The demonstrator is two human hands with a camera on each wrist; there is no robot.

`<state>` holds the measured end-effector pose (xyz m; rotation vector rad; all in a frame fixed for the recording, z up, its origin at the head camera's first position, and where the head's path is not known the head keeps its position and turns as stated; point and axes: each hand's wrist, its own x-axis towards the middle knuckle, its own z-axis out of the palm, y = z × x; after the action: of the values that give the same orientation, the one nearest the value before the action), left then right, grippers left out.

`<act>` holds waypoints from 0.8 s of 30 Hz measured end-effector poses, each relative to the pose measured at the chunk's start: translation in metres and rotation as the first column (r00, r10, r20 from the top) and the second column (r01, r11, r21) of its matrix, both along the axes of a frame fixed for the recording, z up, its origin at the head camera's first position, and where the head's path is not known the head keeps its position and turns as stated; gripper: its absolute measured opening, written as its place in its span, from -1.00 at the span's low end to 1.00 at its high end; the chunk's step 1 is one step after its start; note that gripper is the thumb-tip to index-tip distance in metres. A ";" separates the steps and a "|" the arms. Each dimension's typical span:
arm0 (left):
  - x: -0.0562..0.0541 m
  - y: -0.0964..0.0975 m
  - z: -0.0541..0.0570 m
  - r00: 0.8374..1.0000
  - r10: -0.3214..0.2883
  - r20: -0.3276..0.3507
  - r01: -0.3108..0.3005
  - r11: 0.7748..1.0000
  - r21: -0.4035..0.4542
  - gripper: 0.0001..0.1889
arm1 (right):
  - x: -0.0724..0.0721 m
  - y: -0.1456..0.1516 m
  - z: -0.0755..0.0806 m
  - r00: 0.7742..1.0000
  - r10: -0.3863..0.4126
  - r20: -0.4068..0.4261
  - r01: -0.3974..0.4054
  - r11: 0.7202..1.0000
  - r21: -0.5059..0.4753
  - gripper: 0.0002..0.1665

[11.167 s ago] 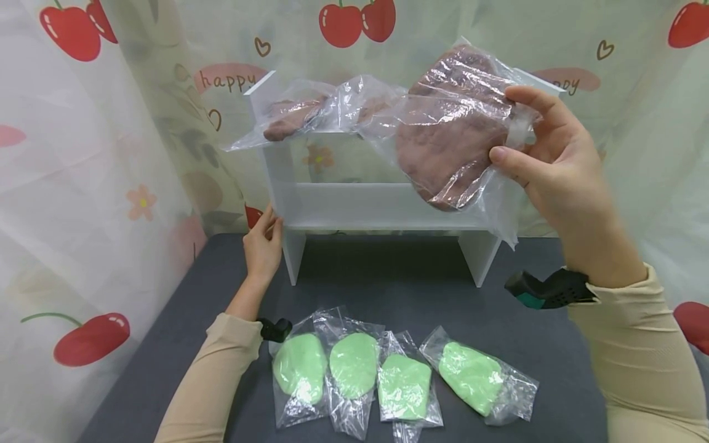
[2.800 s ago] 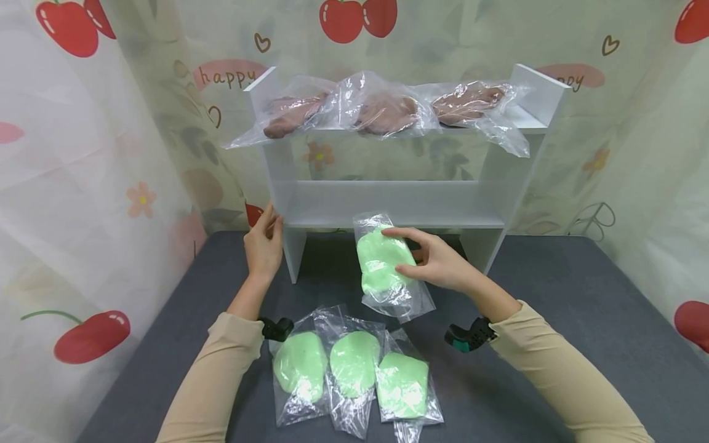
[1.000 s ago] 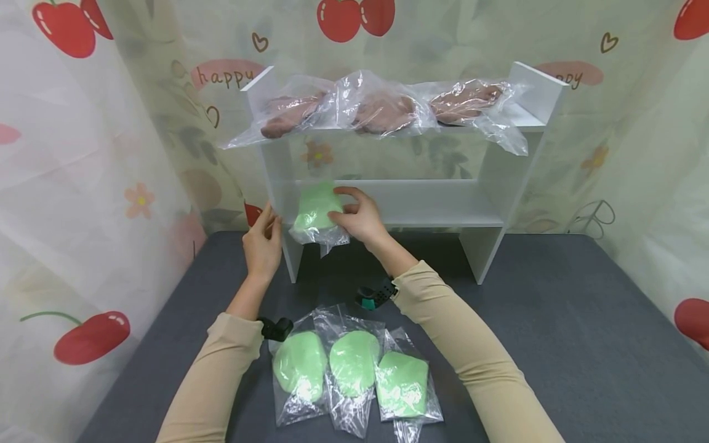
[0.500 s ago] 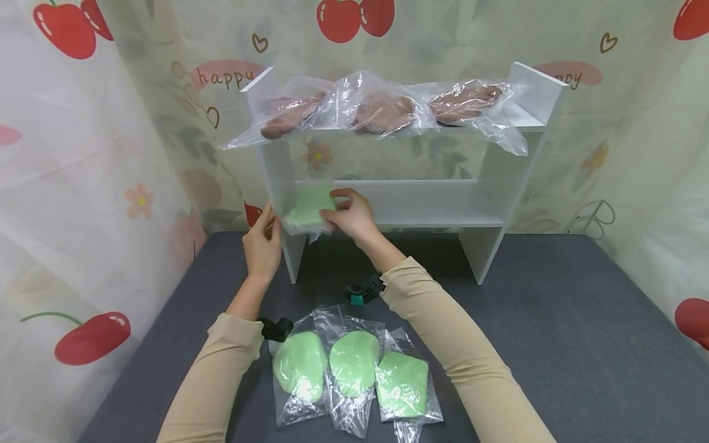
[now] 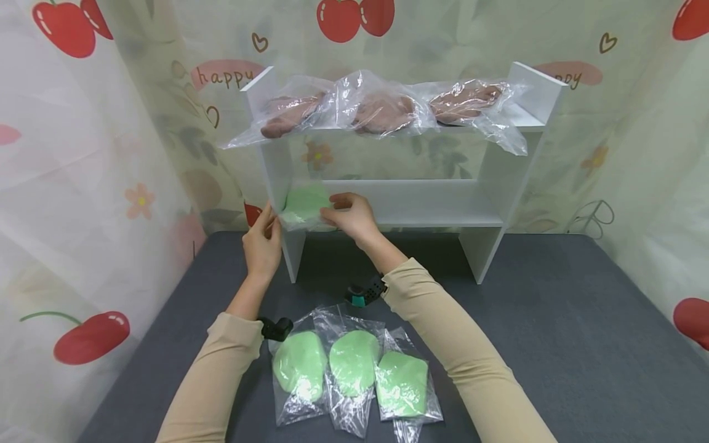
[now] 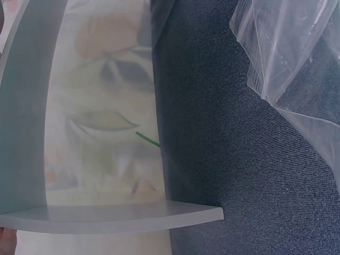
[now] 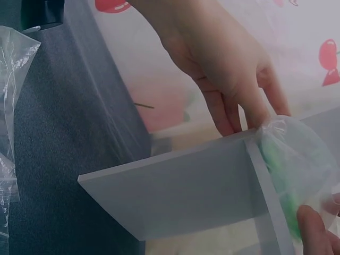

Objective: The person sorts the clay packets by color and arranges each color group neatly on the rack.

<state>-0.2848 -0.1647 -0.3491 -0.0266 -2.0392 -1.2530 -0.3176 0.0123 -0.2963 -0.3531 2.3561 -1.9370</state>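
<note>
In the head view my right hand (image 5: pixel 352 215) pinches the right edge of a clear plastic bag holding a flat green slab (image 5: pixel 306 203), perhaps clay. That bag lies at the left end of the lower board of a white two-tier shelf (image 5: pixel 421 203). My left hand (image 5: pixel 263 245) grips the shelf's left side panel at its front edge; the right wrist view shows the left hand (image 7: pixel 228 69) there too, thumb and fingers on the panel. On the table lie several more bagged green slabs (image 5: pixel 354 364) in a row.
Several bags with brown slabs (image 5: pixel 384 114) lie along the upper board, their plastic hanging over its front edge. A dark grey table (image 5: pixel 581 326) carries everything. Cherry-printed curtain (image 5: pixel 454 37) stands behind and at both sides. A thin cord (image 5: pixel 595 218) hangs at the right.
My right hand has put a brown bag on the upper board's right end, then carried the rightmost green bag to the lower board, where it now lies lower and farther left. My left hand stays.
</note>
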 end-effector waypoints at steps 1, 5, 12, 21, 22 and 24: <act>0.000 0.000 0.000 1.000 -0.001 -0.001 0.001 1.000 0.001 -0.58 | 0.000 0.001 0.000 1.000 0.008 0.000 -0.008 1.000 0.001 -0.47; -0.001 0.000 -0.001 1.000 -0.001 0.007 0.001 1.000 0.000 -0.57 | 0.000 0.005 0.001 0.999 0.032 0.007 -0.032 0.999 0.019 -0.51; -0.001 0.000 -0.001 1.000 -0.010 0.010 0.010 1.000 -0.005 -0.56 | 0.007 0.020 0.004 0.998 0.064 -0.006 -0.064 0.997 0.052 -0.53; -0.002 -0.001 -0.001 1.000 -0.010 0.002 0.010 1.000 -0.005 -0.56 | 0.019 0.052 0.000 0.992 0.123 -0.030 -0.119 0.986 0.120 -0.58; -0.002 -0.001 -0.001 1.000 -0.010 0.004 0.010 1.000 -0.005 -0.56 | 0.021 0.055 -0.001 0.991 0.132 -0.028 -0.127 0.983 0.129 -0.57; -0.001 -0.001 0.000 1.000 -0.013 0.007 0.013 1.000 -0.003 -0.56 | 0.024 0.062 -0.004 0.988 0.150 -0.020 -0.146 0.980 0.135 -0.56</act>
<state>-0.2859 -0.1659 -0.3495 -0.0371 -2.0504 -1.2593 -0.2932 0.0741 -0.3003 -0.5346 2.3863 -1.7109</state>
